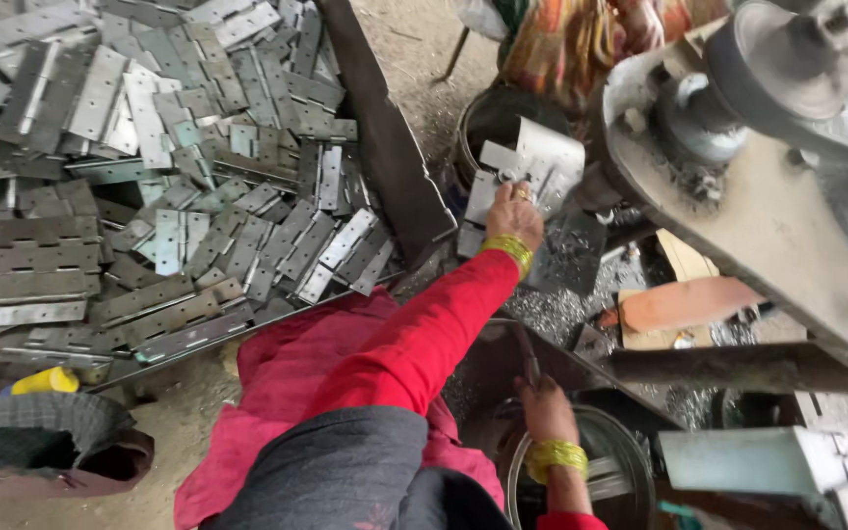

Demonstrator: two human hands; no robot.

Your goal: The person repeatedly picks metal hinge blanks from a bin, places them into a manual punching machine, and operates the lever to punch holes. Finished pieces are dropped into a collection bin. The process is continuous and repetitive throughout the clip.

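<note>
Grip, left hand: the left hand (514, 214) is closed over the lower edge of a folded metal plate (540, 162), fingers curled on it, arm in a red sleeve stretched forward.
Grip, right hand: the right hand (545, 407) is closed around a thin dark tool or handle (527, 361) that points up and away; how tightly cannot be told.
Plate position: the metal plate is held upright just beside the machine (768, 186), above a dark round bucket (496, 123).
Step in hand: judged as the plate being set or steadied at the machine while the other hand waits on the handle.
Next move: it would seem to call for the plate being kept square and the fingers being kept off the machine's working face.
Edges: the plate corners look sharp; the machine's heavy angled frame and pulley lie close on the right of the hand.
Open room: little room is left between bucket, frame and a dark slanted board (385, 137); more room is open toward the body.
Nearby stock: a big heap of flat hinge plates (149, 177) lies to the left on the floor, well apart from both hands.
Below right hand: a round metal tub (620, 461) sits under the wrist.
Other person: patterned cloth (581, 39) is seen beyond the bucket.
</note>
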